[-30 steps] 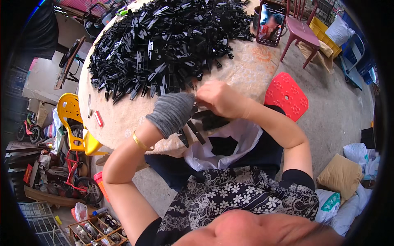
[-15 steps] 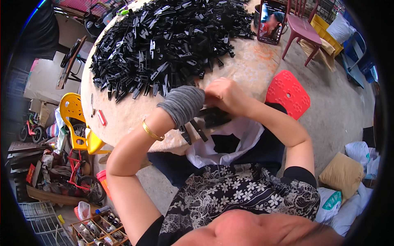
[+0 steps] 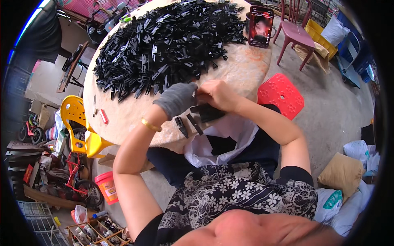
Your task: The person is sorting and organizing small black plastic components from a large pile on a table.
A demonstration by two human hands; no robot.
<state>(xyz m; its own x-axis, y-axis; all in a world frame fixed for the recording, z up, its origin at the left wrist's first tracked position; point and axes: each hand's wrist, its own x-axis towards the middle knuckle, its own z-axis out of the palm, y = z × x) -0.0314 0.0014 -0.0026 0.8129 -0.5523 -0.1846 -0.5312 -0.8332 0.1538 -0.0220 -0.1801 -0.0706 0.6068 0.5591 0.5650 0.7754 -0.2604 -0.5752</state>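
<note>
My left hand (image 3: 175,99) wears a grey glove and meets my bare right hand (image 3: 216,94) over the near edge of a round table (image 3: 135,117). Both hands pinch a small black plastic piece between them; the piece itself is mostly hidden by the fingers. A few loose black plastic strips (image 3: 195,121) lie on the table just under the hands. A large heap of black plastic parts (image 3: 168,41) covers the far half of the table. A white plastic bag (image 3: 230,139) hangs open below the table edge, on my lap.
A phone (image 3: 259,26) stands at the table's far right. A red stool (image 3: 281,95) and a dark red chair (image 3: 293,30) are on the right, a yellow chair (image 3: 76,123) and an orange bucket (image 3: 107,187) on the left. A small red object (image 3: 103,117) lies on the table's left.
The view has shifted slightly. My hands stay joined at the table edge and have moved a little, the left forearm now lower. The phone's screen has changed.
</note>
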